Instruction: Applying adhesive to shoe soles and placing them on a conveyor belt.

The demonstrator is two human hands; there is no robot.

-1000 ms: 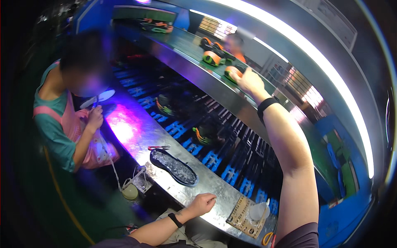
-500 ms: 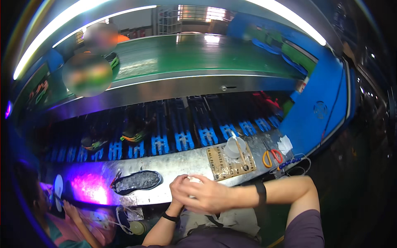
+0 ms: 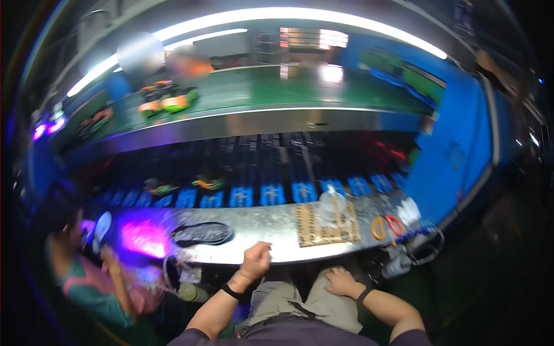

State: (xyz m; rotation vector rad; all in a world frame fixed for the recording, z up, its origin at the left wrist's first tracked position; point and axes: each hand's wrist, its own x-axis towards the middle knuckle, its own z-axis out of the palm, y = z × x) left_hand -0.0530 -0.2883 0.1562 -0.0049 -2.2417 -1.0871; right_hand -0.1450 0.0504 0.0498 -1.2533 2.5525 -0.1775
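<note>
Over the front edge of the metal bench point(image 3: 271, 230), my left hand point(image 3: 255, 260) is closed, its fingers curled in; whatever it may hold is hidden. My right hand point(image 3: 341, 281) rests on my right thigh, fingers stretched out and apart. Left of my left hand, a dark shoe sole point(image 3: 202, 233) lies on the bench, its raised rim around a greyish, shiny inside. A whitish translucent cup point(image 3: 332, 206) with a brush-like stick stands on a printed cardboard sheet point(image 3: 309, 233) to the right, away from both hands.
Beyond the cardboard lie yellow point(image 3: 378, 228) and red point(image 3: 394, 225) tool handles, crumpled white paper point(image 3: 408, 211) and a blue coiled hose point(image 3: 412, 232). At left a co-worker point(image 3: 98, 288) sits by a purple-lit patch. Behind the bench run blue holders point(image 3: 241, 197) and a green conveyor point(image 3: 259, 86).
My hands were together above the bench edge; they have parted. The right hand has dropped to my thigh, while the left stays near the edge. The view has shifted.
</note>
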